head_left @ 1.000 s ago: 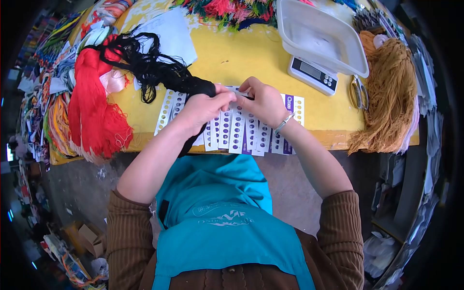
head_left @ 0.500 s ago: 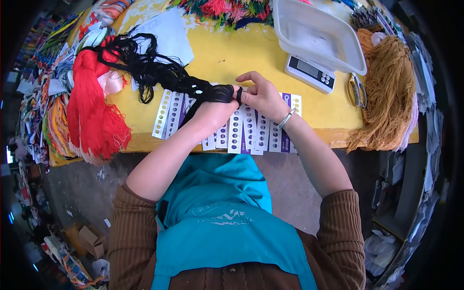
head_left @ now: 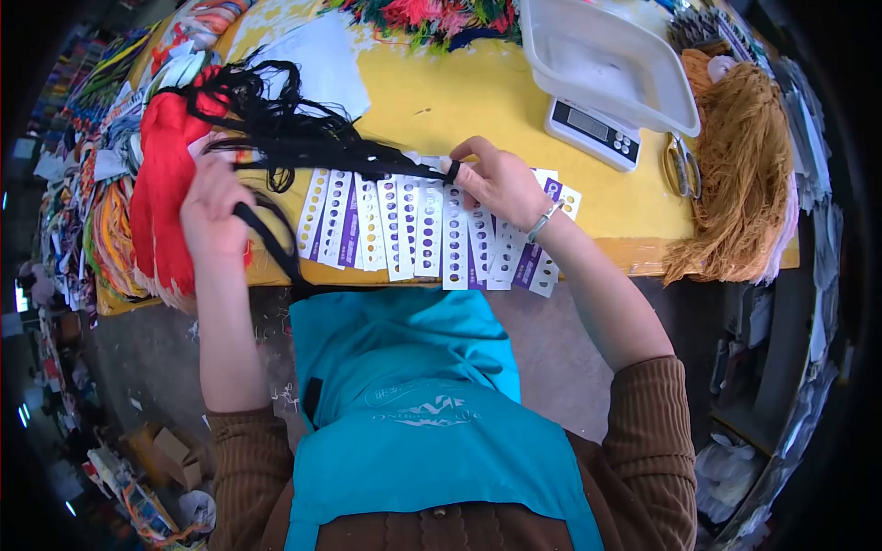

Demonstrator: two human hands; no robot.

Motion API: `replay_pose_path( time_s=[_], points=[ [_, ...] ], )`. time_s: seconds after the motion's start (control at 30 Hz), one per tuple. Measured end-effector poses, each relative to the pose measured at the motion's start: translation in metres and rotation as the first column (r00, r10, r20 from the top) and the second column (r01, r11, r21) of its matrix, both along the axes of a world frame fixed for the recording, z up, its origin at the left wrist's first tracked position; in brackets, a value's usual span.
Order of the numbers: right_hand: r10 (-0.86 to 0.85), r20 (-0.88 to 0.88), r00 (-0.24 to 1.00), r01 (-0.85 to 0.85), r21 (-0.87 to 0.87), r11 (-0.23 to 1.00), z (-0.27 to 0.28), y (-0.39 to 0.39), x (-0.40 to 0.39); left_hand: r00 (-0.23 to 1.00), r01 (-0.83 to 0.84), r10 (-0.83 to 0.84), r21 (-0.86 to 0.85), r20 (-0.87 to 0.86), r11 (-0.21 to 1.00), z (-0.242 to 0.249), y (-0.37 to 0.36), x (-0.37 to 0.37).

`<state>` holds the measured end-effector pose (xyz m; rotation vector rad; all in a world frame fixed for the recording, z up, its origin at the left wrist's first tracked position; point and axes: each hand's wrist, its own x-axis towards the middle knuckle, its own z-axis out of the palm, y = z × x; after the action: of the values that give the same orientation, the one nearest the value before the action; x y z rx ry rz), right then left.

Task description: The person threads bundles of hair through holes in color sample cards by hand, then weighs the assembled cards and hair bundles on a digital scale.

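Observation:
A hank of black thread (head_left: 312, 147) stretches across the table from the left pile to my right hand (head_left: 505, 188). The thumb and fingers of that hand are closed on its end, where a small black loop shows. Off to the left, my left hand (head_left: 216, 211) is slightly blurred beside a red skein (head_left: 163, 184), its fingers curled round a strand of the same black thread that hangs down to the table edge. Beneath the stretched thread lies a fanned row of white and purple cards with punched holes (head_left: 427, 230).
A white digital scale (head_left: 593, 133) carries a clear plastic tray (head_left: 611, 69) at the back right. Scissors (head_left: 682, 165) lie beside a brown skein (head_left: 735, 174). Bright tangled threads (head_left: 432, 18) sit at the far edge, and a white sheet (head_left: 322, 64) lies behind the black thread.
My left hand has swung left, away from my right hand, drawing the black thread out long. The right hand has barely moved, and more of the cards now show.

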<state>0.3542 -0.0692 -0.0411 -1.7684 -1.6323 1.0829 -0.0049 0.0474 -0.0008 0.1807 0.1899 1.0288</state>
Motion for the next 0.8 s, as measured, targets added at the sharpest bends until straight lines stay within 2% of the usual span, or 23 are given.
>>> replay_pose_path(
  time_s=[0.03, 0.1, 0.13, 0.17, 0.2, 0.23, 0.27, 0.3, 0.33, 0.4, 0.43, 0.5, 0.6, 0.73, 0.8],
  points=[
    [0.007, -0.002, 1.0, -0.007, 0.003, 1.0, 0.0, 0.0, -0.002, 0.995, -0.098, 0.099, 0.039, -0.002, 0.994, 0.006, -0.002, -0.011],
    [-0.016, 0.07, 0.997, 0.014, 0.018, 1.0, 0.001, -0.001, -0.005, 0.987, -0.116, 0.118, 0.018, -0.11, 0.993, 0.007, -0.011, -0.013],
    [-0.01, 0.073, 0.997, 0.009, 0.017, 1.0, -0.001, -0.002, -0.004, 0.898, -0.181, 0.193, 0.068, -0.395, 0.981, 0.019, -0.027, 0.011],
    [-0.003, 0.102, 0.995, -0.003, 0.053, 0.999, -0.004, -0.003, -0.004, 0.848, -0.006, 0.058, 0.1, -0.526, 0.995, -0.001, -0.027, 0.009],
    [0.003, 0.131, 0.991, -0.014, 0.09, 0.996, -0.005, -0.003, -0.005, 0.567, 0.028, 0.167, 0.222, -0.807, 0.975, -0.001, -0.041, 0.03],
    [0.003, 0.135, 0.991, -0.016, 0.091, 0.996, -0.004, -0.003, -0.006, 0.42, 0.093, 0.238, 0.302, -0.876, 0.949, -0.001, -0.051, 0.049],
    [0.027, 0.133, 0.991, -0.041, 0.104, 0.994, -0.002, -0.004, -0.006, 0.239, 0.249, 0.497, 0.547, -0.834, 0.799, -0.021, -0.053, 0.064],
    [0.05, 0.133, 0.99, -0.065, 0.117, 0.991, 0.0, -0.005, -0.006, 0.096, 0.45, 0.511, 0.495, -0.854, 0.743, -0.017, -0.058, 0.076],
    [0.048, 0.137, 0.989, -0.064, 0.118, 0.991, 0.0, -0.005, -0.008, 0.034, 0.533, 0.58, 0.506, -0.814, 0.678, -0.023, -0.058, 0.087],
    [0.03, 0.317, 0.948, -0.134, 0.311, 0.941, -0.004, -0.004, -0.013, -0.075, 0.659, 0.71, 0.499, -0.7, 0.563, -0.038, -0.057, 0.099],
    [0.03, 0.318, 0.948, -0.134, 0.312, 0.941, -0.007, -0.003, -0.016, -0.112, 0.707, 0.772, 0.496, -0.626, 0.504, -0.047, -0.055, 0.102],
    [-0.035, 0.461, 0.887, -0.128, 0.319, 0.939, -0.015, -0.002, -0.02, -0.192, 0.79, 0.856, 0.441, -0.48, 0.425, -0.054, -0.052, 0.107],
    [-0.07, 0.388, 0.919, -0.108, 0.418, 0.902, -0.021, -0.002, -0.019, -0.187, 0.804, 0.896, 0.461, -0.403, 0.375, -0.06, -0.048, 0.109],
    [-0.062, 0.282, 0.957, -0.087, 0.485, 0.87, -0.027, -0.005, -0.014, -0.261, 0.785, 0.835, 0.397, -0.485, 0.476, -0.052, -0.057, 0.115],
    [-0.073, 0.236, 0.969, -0.059, 0.509, 0.859, -0.028, -0.006, -0.013, -0.002, 0.737, 0.881, 0.594, -0.473, 0.321, -0.054, -0.058, 0.119]
  ],
)
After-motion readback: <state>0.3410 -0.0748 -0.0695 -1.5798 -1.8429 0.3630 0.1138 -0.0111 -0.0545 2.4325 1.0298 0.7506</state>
